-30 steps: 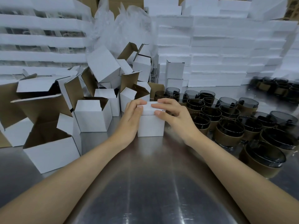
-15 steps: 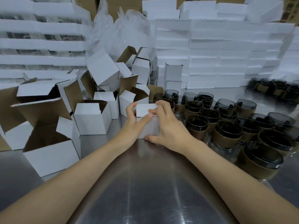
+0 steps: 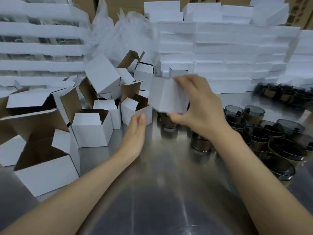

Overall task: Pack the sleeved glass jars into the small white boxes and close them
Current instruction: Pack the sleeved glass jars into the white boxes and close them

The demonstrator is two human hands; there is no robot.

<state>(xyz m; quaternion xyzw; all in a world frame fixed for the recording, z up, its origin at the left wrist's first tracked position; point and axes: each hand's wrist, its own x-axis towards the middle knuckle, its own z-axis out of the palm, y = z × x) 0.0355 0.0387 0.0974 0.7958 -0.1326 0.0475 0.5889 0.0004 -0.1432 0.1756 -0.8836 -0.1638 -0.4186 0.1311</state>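
One small white box (image 3: 167,95) is up in the air, over the shiny bench (image 3: 152,192). The box is shut and looks blurry. The right hand (image 3: 199,109) holds it, with fingers on top and the thumb under it. The left hand (image 3: 135,133) is low, near the bench. Its fingers are straight and it holds nothing.

On the left is a pile of open boxes (image 3: 91,129), white outside and brown inside. I count at least seven; more hide behind.

On the right stand dark glass jars (image 3: 254,131) with brown sleeves, packed close. I count about twelve, but some are hidden or blurry. One more jar (image 3: 167,122) stands just under the held box. A second bunch of jars (image 3: 279,94) sits far back on the right, too dark to count.
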